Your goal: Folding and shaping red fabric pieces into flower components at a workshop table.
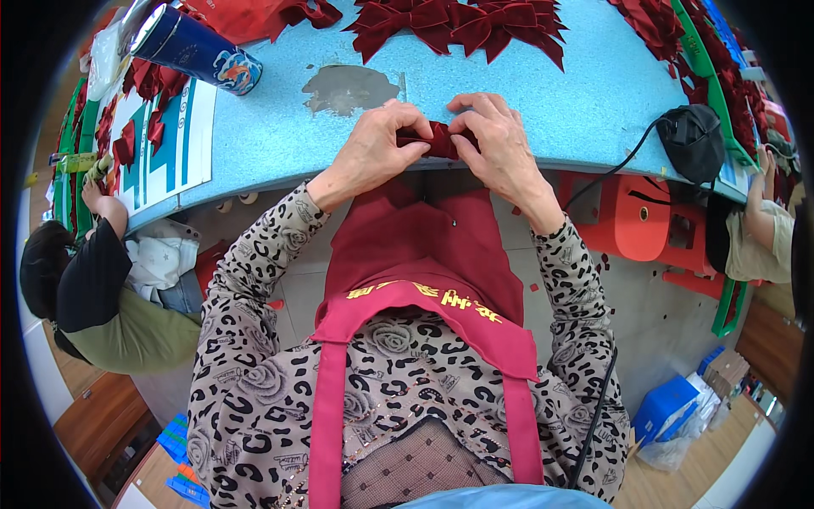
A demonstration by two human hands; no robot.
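My left hand (373, 148) and my right hand (496, 144) meet at the near edge of a light blue table (543, 93). Between their fingertips they pinch a small piece of dark red velvet ribbon (437, 138), folded and mostly hidden by the fingers. Both hands rest against the table edge. A pile of finished dark red velvet bows (462, 24) lies further back on the table.
A blue cylindrical can (195, 47) lies on its side at the back left. A black pouch (694, 140) with a cable sits at the right. More red bows (148, 93) lie on a printed sheet at the left. Other people sit at left (102, 288) and right (759, 229). An orange stool (632, 220) stands under the table.
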